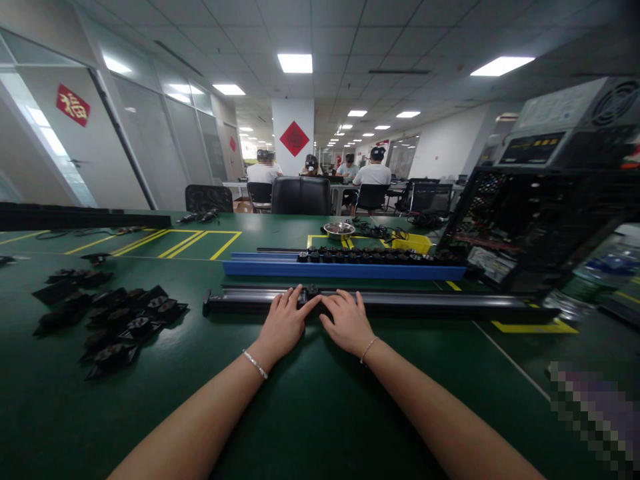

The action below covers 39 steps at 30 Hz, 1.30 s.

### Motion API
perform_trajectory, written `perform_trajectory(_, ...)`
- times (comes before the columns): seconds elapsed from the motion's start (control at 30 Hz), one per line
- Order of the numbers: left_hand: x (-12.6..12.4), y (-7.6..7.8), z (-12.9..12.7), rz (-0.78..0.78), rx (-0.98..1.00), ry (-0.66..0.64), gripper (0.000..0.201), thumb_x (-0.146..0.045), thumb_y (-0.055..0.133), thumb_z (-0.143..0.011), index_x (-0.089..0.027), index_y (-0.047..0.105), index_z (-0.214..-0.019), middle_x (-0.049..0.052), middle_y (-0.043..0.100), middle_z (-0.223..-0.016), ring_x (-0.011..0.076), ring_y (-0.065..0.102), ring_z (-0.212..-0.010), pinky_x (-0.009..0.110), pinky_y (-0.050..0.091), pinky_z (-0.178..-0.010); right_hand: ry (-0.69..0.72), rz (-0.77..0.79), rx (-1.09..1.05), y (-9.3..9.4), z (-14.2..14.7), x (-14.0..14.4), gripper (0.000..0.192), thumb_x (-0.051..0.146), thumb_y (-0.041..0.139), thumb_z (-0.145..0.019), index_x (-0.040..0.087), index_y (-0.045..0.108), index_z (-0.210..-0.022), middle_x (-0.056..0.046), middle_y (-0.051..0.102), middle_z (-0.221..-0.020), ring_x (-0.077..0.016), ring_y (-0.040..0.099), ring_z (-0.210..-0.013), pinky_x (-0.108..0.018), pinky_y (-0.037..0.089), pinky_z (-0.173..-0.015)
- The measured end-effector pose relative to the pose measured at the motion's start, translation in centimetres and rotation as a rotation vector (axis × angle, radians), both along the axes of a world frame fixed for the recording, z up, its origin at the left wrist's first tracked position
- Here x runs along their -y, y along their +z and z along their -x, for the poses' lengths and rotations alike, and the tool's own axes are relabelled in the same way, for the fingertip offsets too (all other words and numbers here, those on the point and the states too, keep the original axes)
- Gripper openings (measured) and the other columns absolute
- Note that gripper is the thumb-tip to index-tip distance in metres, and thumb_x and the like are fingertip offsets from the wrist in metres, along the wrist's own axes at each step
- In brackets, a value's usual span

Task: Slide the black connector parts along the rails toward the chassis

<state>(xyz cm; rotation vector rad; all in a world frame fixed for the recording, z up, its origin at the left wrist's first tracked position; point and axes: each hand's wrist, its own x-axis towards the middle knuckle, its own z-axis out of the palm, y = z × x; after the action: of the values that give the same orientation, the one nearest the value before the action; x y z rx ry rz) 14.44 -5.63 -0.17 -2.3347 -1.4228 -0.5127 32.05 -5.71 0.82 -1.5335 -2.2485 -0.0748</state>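
Note:
A long black rail (400,303) lies across the green table in front of me. My left hand (285,323) and my right hand (347,321) rest side by side against its near edge, fingers spread and fingertips on the rail. Between the two index fingers sits a small black part (313,291) on the rail. Whether either hand pinches it I cannot tell. Behind the black rail lies a blue rail (345,269) carrying a row of several small black parts (370,255).
A pile of loose black parts (107,317) lies at the left. An open computer case (545,213) stands at the right. A metal bowl (339,230) and cables sit further back. Several seated people (373,175) work at distant desks.

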Motion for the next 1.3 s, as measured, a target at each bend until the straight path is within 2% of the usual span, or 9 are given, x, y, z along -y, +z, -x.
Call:
perform_trajectory(0.47,-0.3,-0.2,-0.2,-0.012,-0.033,0.054,0.062,-0.019,0.049,-0.080,-0.034,0.032,-0.137,0.010,0.042,-0.139,0.0287,0.038,-0.126,0.045,0.030,-0.101,0.022,-0.020,0.022,-0.2,0.1,0.0,0.041,0.041,0.043,-0.086,0.034,0.048,-0.126,-0.003,0.058,-0.119,-0.0241,0.035,-0.124,-0.053,0.010,-0.106)
perform_trajectory(0.8,-0.1,0.0,-0.5,0.026,-0.023,0.070,0.056,-0.020,0.044,-0.082,-0.037,0.036,-0.135,0.008,0.044,-0.138,0.0307,0.039,-0.125,0.051,0.029,-0.098,0.039,-0.055,-0.082,-0.4,0.0,-0.2,0.035,0.031,0.042,-0.085,0.021,0.054,-0.116,-0.008,0.059,-0.118,-0.0193,0.047,-0.114,-0.042,0.020,-0.105)
perform_trajectory(0.97,0.0,0.3,-0.5,0.032,-0.042,0.088,0.053,-0.019,0.043,-0.082,-0.033,0.039,-0.133,0.011,0.044,-0.138,0.0309,0.039,-0.125,0.051,0.030,-0.096,-0.051,-0.070,-0.105,-0.3,-0.8,-0.3,0.029,0.029,0.043,-0.084,0.022,0.057,-0.109,-0.006,0.062,-0.114,-0.0199,0.049,-0.112,-0.046,0.013,-0.107)
perform_trajectory(1.3,0.3,0.5,-0.3,0.021,-0.037,0.160,0.049,-0.022,0.043,-0.082,-0.028,0.044,-0.130,0.013,0.046,-0.135,0.0317,0.040,-0.124,0.053,0.028,-0.099,-0.127,-0.081,-0.091,-0.5,-2.6,-0.8,0.024,0.029,0.044,-0.083,0.022,0.060,-0.100,-0.006,0.065,-0.106,-0.0197,0.052,-0.107,-0.047,0.013,-0.106)
